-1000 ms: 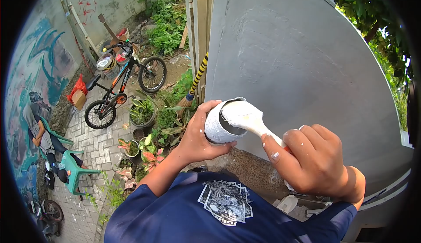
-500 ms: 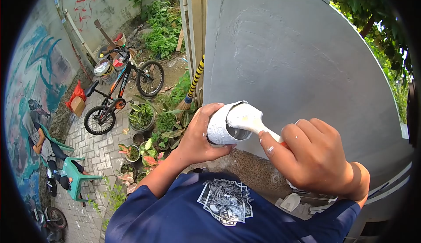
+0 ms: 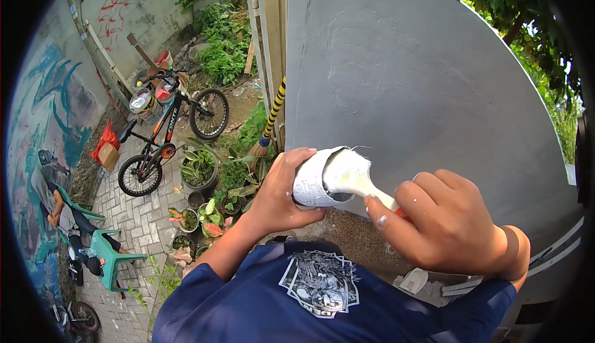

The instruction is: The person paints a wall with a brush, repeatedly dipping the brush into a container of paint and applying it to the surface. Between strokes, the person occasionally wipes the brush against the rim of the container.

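My left hand is wrapped round a paint-smeared white can, which tilts with its mouth toward the right. In my right hand is a paintbrush, gripped by its handle, part of which shows orange at my fingers. White paint coats the brush head, which lies at the can's mouth against the rim. Its bristle tips are partly hidden by the can, and a few stray bristles stick out at the top. White specks dot my right fingers and thumbnail. A grey-painted wall panel stands just beyond both hands.
Potted plants and a broom with a striped handle are left of the panel. Farther left stand a bicycle, paint buckets and a green plastic chair. A seated person is by the mural wall.
The paintbrush has shifted slightly right and outward at the can's mouth, showing more of its head. My right hand moved a little to the right; my left keeps its grip.
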`<state>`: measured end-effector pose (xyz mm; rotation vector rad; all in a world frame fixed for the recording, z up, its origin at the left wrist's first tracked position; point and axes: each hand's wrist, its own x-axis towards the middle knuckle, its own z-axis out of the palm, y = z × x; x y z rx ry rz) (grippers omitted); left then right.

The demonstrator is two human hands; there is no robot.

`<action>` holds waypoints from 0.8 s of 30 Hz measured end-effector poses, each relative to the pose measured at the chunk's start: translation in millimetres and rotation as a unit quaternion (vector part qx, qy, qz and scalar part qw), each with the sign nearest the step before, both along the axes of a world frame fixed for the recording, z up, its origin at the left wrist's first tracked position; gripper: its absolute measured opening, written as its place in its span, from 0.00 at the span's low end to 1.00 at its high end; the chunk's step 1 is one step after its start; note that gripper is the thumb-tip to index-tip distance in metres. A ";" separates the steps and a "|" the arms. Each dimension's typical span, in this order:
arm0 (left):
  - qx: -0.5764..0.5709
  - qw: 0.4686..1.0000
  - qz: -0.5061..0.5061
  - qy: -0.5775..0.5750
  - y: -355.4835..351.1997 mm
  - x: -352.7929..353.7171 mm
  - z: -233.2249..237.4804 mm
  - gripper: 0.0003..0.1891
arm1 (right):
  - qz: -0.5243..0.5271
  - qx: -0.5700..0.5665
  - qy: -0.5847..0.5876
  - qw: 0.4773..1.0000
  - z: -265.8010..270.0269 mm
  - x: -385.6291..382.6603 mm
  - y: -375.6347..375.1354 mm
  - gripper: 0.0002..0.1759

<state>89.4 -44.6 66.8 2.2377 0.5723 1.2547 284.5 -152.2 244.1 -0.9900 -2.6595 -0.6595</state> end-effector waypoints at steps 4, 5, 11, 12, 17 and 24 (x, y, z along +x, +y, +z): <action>-0.035 0.999 0.002 -0.009 -1.5 -0.4 -0.6 0.46 | -0.014 0.035 -0.023 0.999 5.8 -1.5 -0.9 0.10; -0.034 0.999 0.003 -0.010 -1.1 -1.3 -1.0 0.46 | -0.025 0.040 -0.027 0.999 9.2 -1.9 -3.8 0.11; -0.053 0.998 0.019 -0.026 -2.1 -10.3 -2.8 0.45 | -0.029 -0.004 -0.021 0.999 21.3 5.0 -19.2 0.13; -0.045 0.998 0.014 -0.030 -1.7 -10.5 -3.1 0.45 | -0.023 -0.027 -0.019 0.999 22.1 5.2 -20.1 0.13; -0.014 1.000 -0.005 -0.027 -1.6 -9.1 -1.0 0.46 | -0.031 -0.021 -0.040 0.998 15.2 4.2 -12.2 0.15; -0.025 0.999 -0.013 -0.025 -3.1 -10.1 -0.8 0.46 | -0.037 -0.032 -0.054 0.997 28.7 4.6 -25.7 0.15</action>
